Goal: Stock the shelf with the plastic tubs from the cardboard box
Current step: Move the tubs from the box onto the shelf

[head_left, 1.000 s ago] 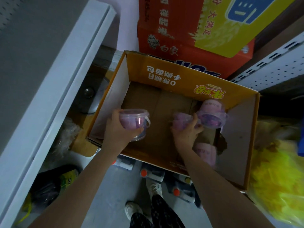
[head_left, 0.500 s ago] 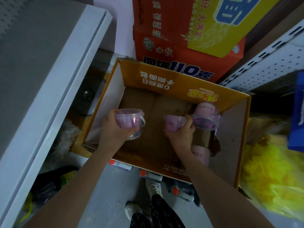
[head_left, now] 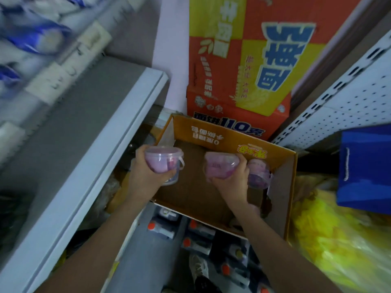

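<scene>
An open orange cardboard box (head_left: 281,212) stands on the floor below me. My left hand (head_left: 146,176) grips a clear plastic tub (head_left: 164,161) with pink contents and a white handle, over the box's left wall. My right hand (head_left: 232,182) holds a second pink tub (head_left: 220,166) above the middle of the box. Another tub (head_left: 259,173) lies in the box just right of that hand. The grey shelf (head_left: 88,140) runs along my left, its board bare near me.
Red and yellow cartons (head_left: 239,81) are stacked behind the box. White perforated shelving (head_left: 342,98) and a blue bag (head_left: 366,168) stand at the right, yellow plastic (head_left: 338,240) below them. Blue-and-white packs (head_left: 31,34) fill the upper left shelf. Bottles (head_left: 160,227) lie on the floor.
Both hands have lifted their tubs higher out of the box. My view has tilted upward, so the upper shelf with blue packs now shows.
</scene>
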